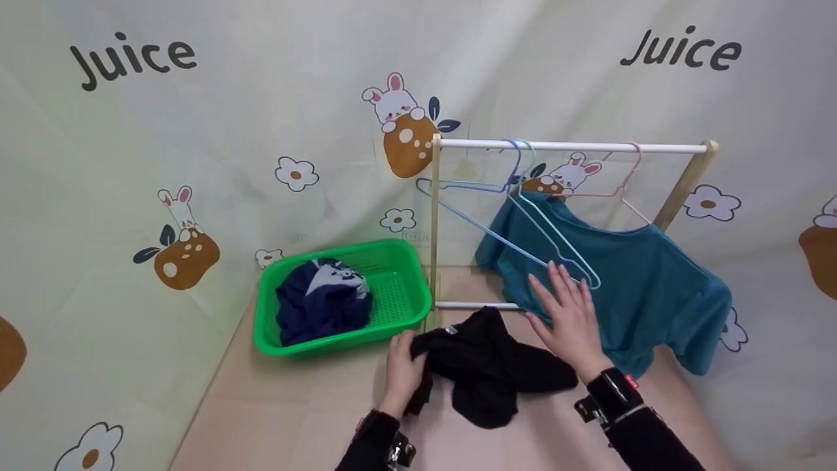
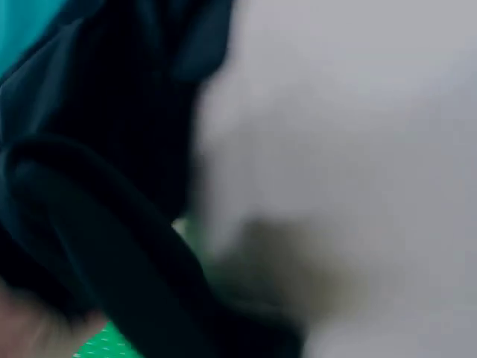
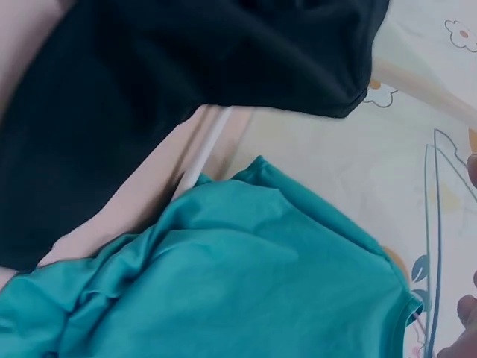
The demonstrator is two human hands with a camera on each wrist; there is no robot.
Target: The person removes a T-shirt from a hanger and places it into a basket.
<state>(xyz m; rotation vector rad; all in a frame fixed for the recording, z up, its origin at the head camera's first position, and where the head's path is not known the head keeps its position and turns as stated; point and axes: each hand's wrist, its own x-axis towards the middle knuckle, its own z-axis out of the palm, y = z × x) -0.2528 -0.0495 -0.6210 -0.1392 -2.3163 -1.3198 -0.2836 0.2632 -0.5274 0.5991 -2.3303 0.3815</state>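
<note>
In the head view my left hand [image 1: 401,374] grips a black garment [image 1: 484,376] by its upper left edge, near a small white label. The cloth hangs bunched over the table. My right hand [image 1: 573,327] is raised with fingers straight and spread, close to the lower end of a blue hanger [image 1: 484,226] and a mint hanger [image 1: 556,227]. Whether the fingertips touch them I cannot tell. A teal shirt [image 1: 628,288] hangs from a pink hanger [image 1: 632,175] behind that hand. Dark cloth [image 2: 134,224] fills much of the left wrist view, blurred.
A rack with a white rail [image 1: 588,148] and wooden posts [image 1: 435,229] stands on the pinkish table [image 1: 281,412]. Left of it is a green basket [image 1: 399,255] holding a navy garment [image 1: 320,304] with a pale print. A printed curtain [image 1: 261,104] hangs behind.
</note>
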